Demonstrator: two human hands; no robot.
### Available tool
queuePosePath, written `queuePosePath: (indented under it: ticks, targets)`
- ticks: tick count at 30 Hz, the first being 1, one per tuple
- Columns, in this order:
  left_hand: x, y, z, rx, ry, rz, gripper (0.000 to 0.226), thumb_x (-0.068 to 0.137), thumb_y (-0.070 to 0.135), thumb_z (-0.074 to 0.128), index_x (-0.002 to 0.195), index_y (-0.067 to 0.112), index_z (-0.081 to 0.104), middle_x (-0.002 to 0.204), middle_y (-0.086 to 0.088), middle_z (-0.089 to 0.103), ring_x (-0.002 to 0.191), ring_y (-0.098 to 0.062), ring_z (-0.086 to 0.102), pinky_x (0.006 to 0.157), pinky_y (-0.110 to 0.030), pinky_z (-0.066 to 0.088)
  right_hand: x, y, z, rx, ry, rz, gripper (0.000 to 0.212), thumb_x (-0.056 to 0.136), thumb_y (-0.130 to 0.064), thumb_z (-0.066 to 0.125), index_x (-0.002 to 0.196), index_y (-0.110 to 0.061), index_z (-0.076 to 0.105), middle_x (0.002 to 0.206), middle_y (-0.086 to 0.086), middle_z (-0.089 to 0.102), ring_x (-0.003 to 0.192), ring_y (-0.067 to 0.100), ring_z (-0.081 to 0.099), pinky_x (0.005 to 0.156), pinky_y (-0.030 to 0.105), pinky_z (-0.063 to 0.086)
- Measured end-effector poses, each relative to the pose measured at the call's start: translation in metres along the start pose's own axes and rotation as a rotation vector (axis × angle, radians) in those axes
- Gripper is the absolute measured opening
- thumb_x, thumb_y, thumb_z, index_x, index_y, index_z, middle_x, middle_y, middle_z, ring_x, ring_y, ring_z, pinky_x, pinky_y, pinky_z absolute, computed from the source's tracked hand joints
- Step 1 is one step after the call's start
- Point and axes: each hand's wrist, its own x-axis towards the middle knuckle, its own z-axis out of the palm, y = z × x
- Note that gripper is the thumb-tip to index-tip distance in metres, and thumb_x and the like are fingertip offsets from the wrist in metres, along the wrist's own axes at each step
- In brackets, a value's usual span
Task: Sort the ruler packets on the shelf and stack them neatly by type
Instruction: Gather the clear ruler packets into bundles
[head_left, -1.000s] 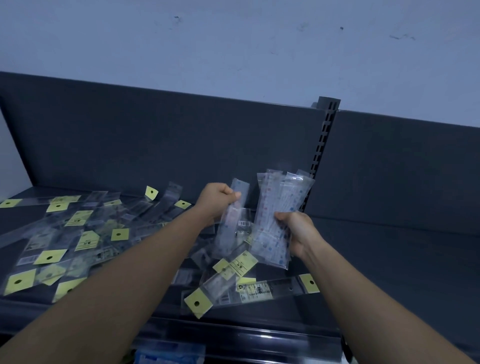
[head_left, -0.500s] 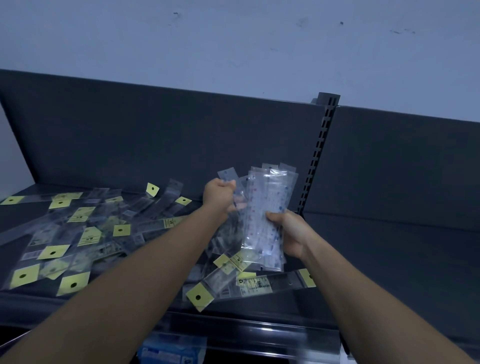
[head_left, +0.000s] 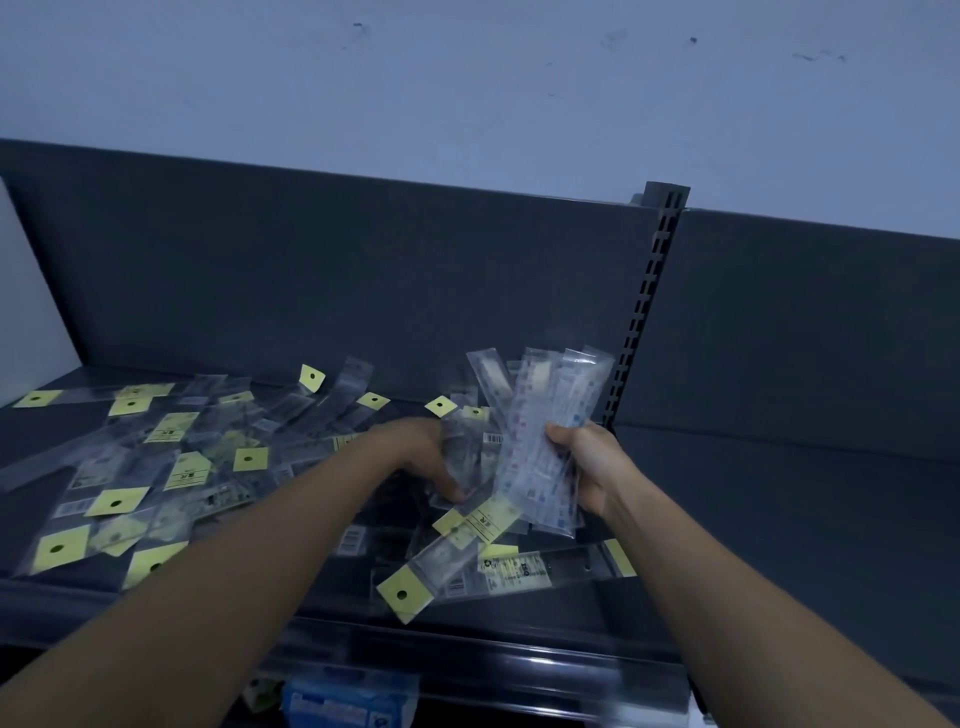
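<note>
Dozens of ruler packets are spread loosely over the left and middle of the dark shelf in the head view. They overlap at all angles, and most are clear sleeves topped with yellow header cards punched with a hole. Right of centre, a fanned bundle of clear packets printed with small red and blue marks is gripped by the right hand, whose fingers are curled round its lower part. The bundle is held up off the shelf and tilted, with its top ends splayed toward the slotted upright. Just left of the bundle, the left hand is lowered into the heap at the centre of the frame and is smeared by motion. Clear packets are touched by it, but whether anything is pinched by its fingers cannot be told. Below the two hands, in the lower centre, a long packet with a yellow printed label is laid almost level along the shelf front. Its left end is crossed slantwise by a narrower packet, whose yellow tab reaches toward the front edge. A dark back panel is set behind the shelf, and a pale wall with a few marks is seen above it. At the bottom edge, under the shelf, a blue package is partly shown, too blurred to be read.
</note>
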Motion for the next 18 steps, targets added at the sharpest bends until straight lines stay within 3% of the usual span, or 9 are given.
queuePosePath:
  ticks: [2, 5, 8, 12, 14, 15, 17, 18]
  targets:
    - [0.001, 0.002, 0.002, 0.004, -0.008, 0.010, 0.058, 0.067, 0.039, 0.085, 0.109, 0.010, 0.059, 0.109, -0.003, 0.062, 0.097, -0.021, 0.060, 0.084, -0.032, 0.050, 0.001, 0.000, 0.001, 0.001, 0.013, 0.004, 0.024, 0.096, -0.004, 0.052, 0.120, -0.006, 0.056, 0.103, 0.012, 0.068, 0.088, 0.026, 0.066, 0.069, 0.041, 0.054]
    - [0.007, 0.004, 0.004, -0.031, 0.002, 0.019, 0.032, 0.074, 0.029, 0.081, 0.088, 0.009, 0.061, 0.091, -0.004, 0.063, 0.080, -0.019, 0.059, 0.068, -0.027, 0.046, 0.001, 0.000, 0.002, -0.008, 0.006, 0.016, 0.024, 0.096, -0.003, 0.053, 0.120, -0.006, 0.056, 0.103, 0.012, 0.068, 0.088, 0.027, 0.066, 0.067, 0.041, 0.053]
    - [0.013, -0.002, 0.002, -0.101, 0.146, -0.010, 0.009, 0.082, 0.015, 0.068, 0.083, 0.007, 0.063, 0.082, -0.009, 0.063, 0.069, -0.020, 0.057, 0.059, -0.025, 0.042, 0.001, -0.001, 0.001, -0.002, 0.008, 0.013, 0.024, 0.096, -0.003, 0.053, 0.119, -0.006, 0.055, 0.103, 0.013, 0.068, 0.087, 0.027, 0.066, 0.067, 0.041, 0.054]
    - [0.017, -0.003, 0.003, -0.144, 0.323, -0.038, 0.027, 0.088, 0.022, 0.057, 0.065, 0.011, 0.047, 0.067, -0.003, 0.048, 0.070, -0.022, 0.056, 0.056, -0.026, 0.035, 0.002, 0.000, -0.001, 0.003, 0.019, 0.023, 0.025, 0.096, -0.002, 0.053, 0.120, -0.004, 0.057, 0.106, 0.015, 0.068, 0.089, 0.028, 0.067, 0.069, 0.042, 0.054]
    - [0.013, 0.006, 0.009, -0.030, 0.328, -0.020, 0.032, 0.085, 0.041, 0.061, 0.070, 0.015, 0.049, 0.071, 0.001, 0.051, 0.074, -0.018, 0.056, 0.063, -0.027, 0.043, 0.003, 0.002, -0.001, -0.007, 0.017, 0.028, 0.026, 0.096, -0.002, 0.053, 0.121, -0.003, 0.057, 0.107, 0.015, 0.068, 0.091, 0.028, 0.067, 0.070, 0.042, 0.054]
    - [0.012, 0.011, 0.012, 0.029, 0.335, -0.019, 0.034, 0.081, 0.050, 0.063, 0.076, 0.018, 0.052, 0.077, 0.003, 0.053, 0.081, -0.018, 0.057, 0.075, -0.030, 0.047, 0.003, 0.002, -0.001, -0.014, 0.015, 0.031, 0.026, 0.095, -0.002, 0.053, 0.121, -0.003, 0.057, 0.108, 0.015, 0.068, 0.092, 0.029, 0.067, 0.069, 0.042, 0.054]
    - [0.011, 0.019, 0.014, 0.080, 0.314, -0.038, 0.038, 0.076, 0.056, 0.067, 0.087, 0.022, 0.054, 0.089, 0.005, 0.057, 0.098, -0.020, 0.058, 0.099, -0.040, 0.039, 0.004, 0.003, 0.000, -0.022, 0.012, 0.034, 0.026, 0.095, -0.002, 0.053, 0.121, -0.003, 0.057, 0.109, 0.016, 0.068, 0.093, 0.029, 0.067, 0.069, 0.042, 0.054]
    - [0.012, 0.022, 0.013, 0.071, 0.284, -0.052, 0.037, 0.076, 0.053, 0.068, 0.089, 0.021, 0.054, 0.092, 0.004, 0.058, 0.102, -0.021, 0.058, 0.103, -0.043, 0.034, 0.004, 0.003, 0.000, -0.021, 0.012, 0.036, 0.026, 0.095, -0.001, 0.053, 0.121, -0.003, 0.057, 0.110, 0.016, 0.068, 0.094, 0.029, 0.067, 0.069, 0.042, 0.054]
